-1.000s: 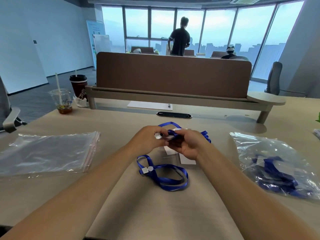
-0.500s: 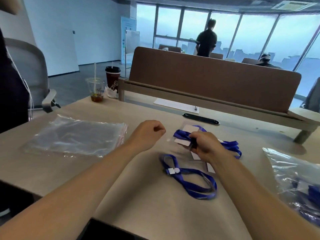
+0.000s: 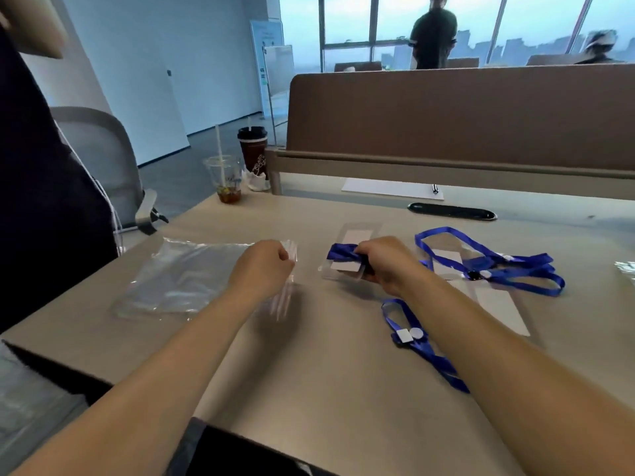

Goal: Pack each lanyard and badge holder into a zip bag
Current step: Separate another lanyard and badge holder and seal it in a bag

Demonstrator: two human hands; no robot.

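My right hand (image 3: 388, 262) grips a folded blue lanyard with its clear badge holder (image 3: 343, 261) just above the table. My left hand (image 3: 261, 266) is at the right edge of a stack of clear zip bags (image 3: 185, 280), its fingers curled and pinching the edge of the top bag. A second blue lanyard (image 3: 412, 338) lies beside my right forearm. A third lanyard (image 3: 488, 266) lies further right over clear badge holders (image 3: 498, 310). One more clear badge holder (image 3: 360, 231) lies just beyond my right hand.
An iced drink cup (image 3: 226, 180) and a dark coffee cup (image 3: 254, 156) stand at the table's far left corner. A brown divider (image 3: 446, 115) runs along the back, with paper (image 3: 391, 192) and a black grommet (image 3: 450, 211) before it. A person in dark clothes (image 3: 34, 166) and a chair (image 3: 103, 159) are left.
My left hand let go of the lanyard and moved left to the zip bag stack. My right hand keeps the folded lanyard and badge holder. The view has swung left.
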